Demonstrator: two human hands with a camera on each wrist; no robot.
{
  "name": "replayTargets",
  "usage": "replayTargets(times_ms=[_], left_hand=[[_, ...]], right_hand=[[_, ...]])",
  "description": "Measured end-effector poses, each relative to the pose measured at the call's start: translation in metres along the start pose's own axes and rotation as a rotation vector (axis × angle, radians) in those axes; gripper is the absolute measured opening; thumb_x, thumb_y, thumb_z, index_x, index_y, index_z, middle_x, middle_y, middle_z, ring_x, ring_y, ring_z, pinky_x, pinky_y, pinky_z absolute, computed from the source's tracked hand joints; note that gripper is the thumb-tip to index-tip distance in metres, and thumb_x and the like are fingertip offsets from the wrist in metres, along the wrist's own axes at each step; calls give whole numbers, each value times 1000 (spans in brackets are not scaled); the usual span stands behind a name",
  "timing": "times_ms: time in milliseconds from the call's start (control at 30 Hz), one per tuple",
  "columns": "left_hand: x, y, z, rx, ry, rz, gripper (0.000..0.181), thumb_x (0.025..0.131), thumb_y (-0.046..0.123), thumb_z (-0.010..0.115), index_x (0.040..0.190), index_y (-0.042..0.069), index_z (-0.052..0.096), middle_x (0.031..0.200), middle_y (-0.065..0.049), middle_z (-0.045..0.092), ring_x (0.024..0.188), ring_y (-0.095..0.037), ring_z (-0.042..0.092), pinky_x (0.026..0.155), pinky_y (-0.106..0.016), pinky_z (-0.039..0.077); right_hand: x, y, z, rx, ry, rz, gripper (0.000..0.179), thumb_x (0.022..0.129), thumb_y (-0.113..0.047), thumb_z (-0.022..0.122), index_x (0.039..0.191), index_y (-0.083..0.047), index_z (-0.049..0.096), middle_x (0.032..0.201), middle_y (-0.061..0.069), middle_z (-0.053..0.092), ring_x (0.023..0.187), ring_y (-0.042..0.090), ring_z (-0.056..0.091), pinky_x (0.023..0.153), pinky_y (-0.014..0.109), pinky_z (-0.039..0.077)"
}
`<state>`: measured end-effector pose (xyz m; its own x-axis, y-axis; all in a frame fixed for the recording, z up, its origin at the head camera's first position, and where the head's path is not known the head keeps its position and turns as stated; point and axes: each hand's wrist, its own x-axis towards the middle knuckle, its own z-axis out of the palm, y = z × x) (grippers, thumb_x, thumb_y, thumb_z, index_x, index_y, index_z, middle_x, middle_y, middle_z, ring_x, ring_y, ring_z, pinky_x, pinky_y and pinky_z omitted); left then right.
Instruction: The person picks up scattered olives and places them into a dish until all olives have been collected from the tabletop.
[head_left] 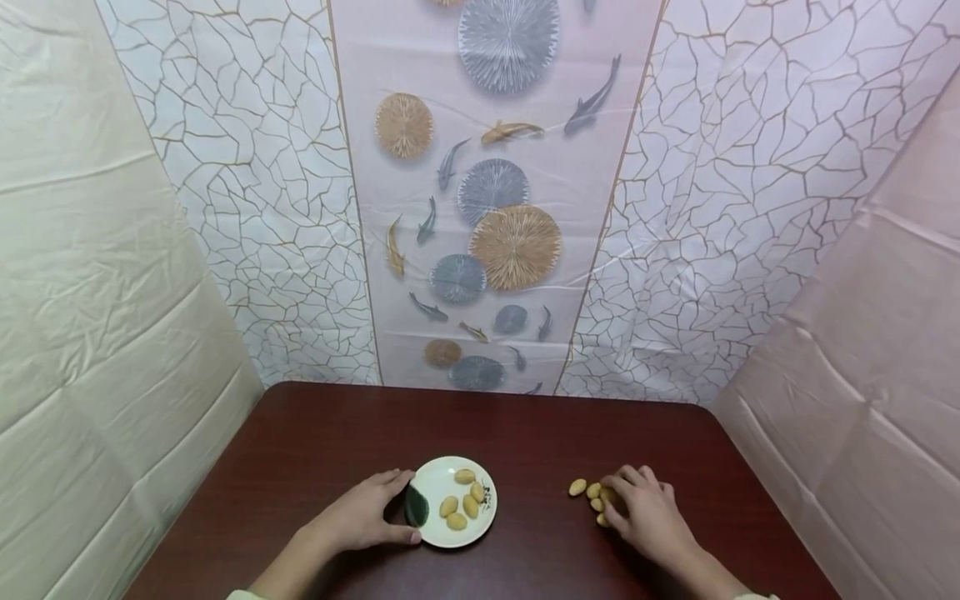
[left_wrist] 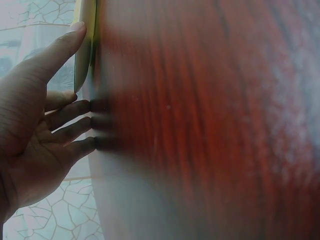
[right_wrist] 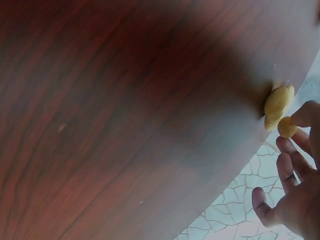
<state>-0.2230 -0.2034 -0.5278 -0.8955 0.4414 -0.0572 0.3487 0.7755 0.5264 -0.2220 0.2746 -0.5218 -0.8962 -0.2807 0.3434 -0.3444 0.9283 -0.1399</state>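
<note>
Yellow piece (right_wrist: 287, 128) is pinched in the fingers of the right hand (head_left: 647, 512), beside loose pieces (head_left: 577, 487) on the desk (head_left: 525, 433); could be dropped if gripped off-centre. Plate (head_left: 437, 483) is held at its rim by the left hand (head_left: 363, 512); could be tipped if pressed.

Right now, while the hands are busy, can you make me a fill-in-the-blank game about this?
1. On the plate lie ____ yellow pieces.
2. The hand touching the plate's rim is the person's ____ one.
3. The right hand pinches a yellow piece between finger and ____.
4. The dark patch at the plate's edge is coloured ____.

Missing words: five; left; thumb; green.
</note>
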Motion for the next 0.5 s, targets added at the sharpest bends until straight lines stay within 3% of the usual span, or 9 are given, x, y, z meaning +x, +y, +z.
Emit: replayTargets(times_ms=[300, 500], left_hand=[[0, -1, 1, 4, -5, -1, 112, 85, 66, 89, 165, 1, 48, 165, -34, 50, 155, -52, 49, 122, -71, 43], [0, 0, -1, 1, 2, 4, 110, 85, 65, 89, 165, 1, 49, 165, -33, 50, 155, -52, 49, 122, -71, 43]], right_hand=[[1, -14, -2, 31, 71, -53, 22, 84, -15, 92, 101, -24, 81, 98, -14, 67, 88, 8, 46, 74, 38, 41], [2, -23, -3, 45, 117, -100, 26, 80, -14, 93, 98, -25, 79, 97, -14, 67, 88, 5, 44, 75, 37, 39]])
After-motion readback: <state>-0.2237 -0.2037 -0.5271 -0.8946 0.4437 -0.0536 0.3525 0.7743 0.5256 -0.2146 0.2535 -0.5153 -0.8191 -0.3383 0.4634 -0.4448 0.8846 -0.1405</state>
